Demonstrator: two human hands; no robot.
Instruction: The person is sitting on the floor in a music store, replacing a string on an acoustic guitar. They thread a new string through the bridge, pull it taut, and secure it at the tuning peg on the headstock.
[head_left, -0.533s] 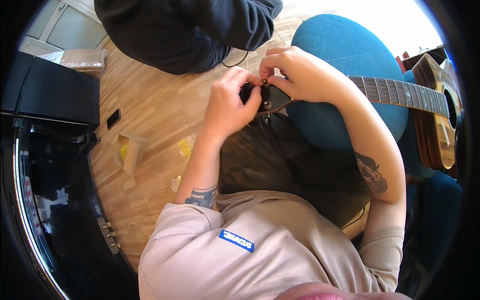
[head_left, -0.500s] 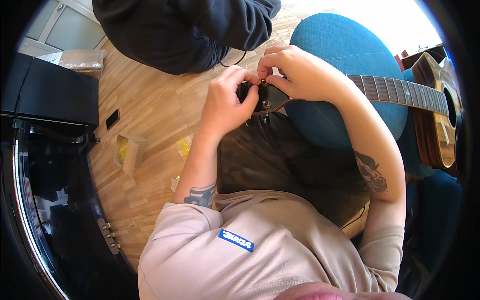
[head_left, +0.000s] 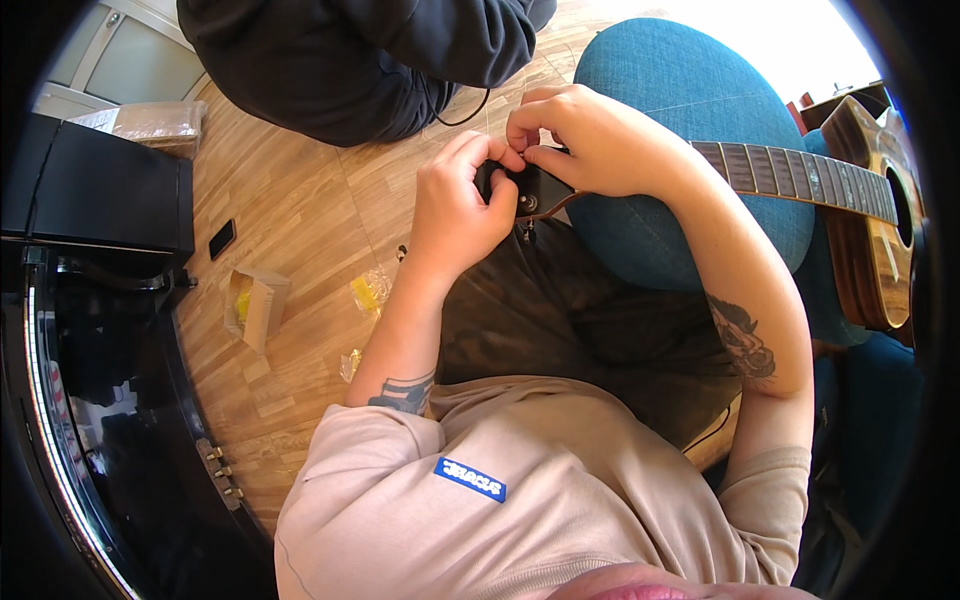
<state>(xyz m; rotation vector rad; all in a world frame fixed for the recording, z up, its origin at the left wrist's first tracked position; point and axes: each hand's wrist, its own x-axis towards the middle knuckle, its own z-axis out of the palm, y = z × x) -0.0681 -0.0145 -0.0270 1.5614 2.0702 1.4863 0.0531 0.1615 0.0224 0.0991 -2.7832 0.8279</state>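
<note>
An acoustic guitar [head_left: 862,250] lies on its side to my right. Its fretted neck [head_left: 790,177] crosses over a round blue cushioned seat [head_left: 690,90], and its dark headstock [head_left: 530,192] rests over my lap. My left hand [head_left: 465,195] is closed around the far left end of the headstock, thumb on its face. My right hand [head_left: 585,145] bends over the headstock's far edge. Its thumb and forefinger pinch beside my left fingertips; what is between them is too small to make out. A metal tuner post [head_left: 528,202] shows below the fingers.
A person in dark clothing [head_left: 320,75] is at the far side. On the wooden floor at left lie a phone [head_left: 223,238], an opened cardboard box [head_left: 258,308] and small plastic packets [head_left: 370,290]. A glossy black piano [head_left: 130,400] stands along the left.
My right hand has shifted slightly left, its fingertips now against those of my left hand. The tuner post that showed under its fingers is now covered.
</note>
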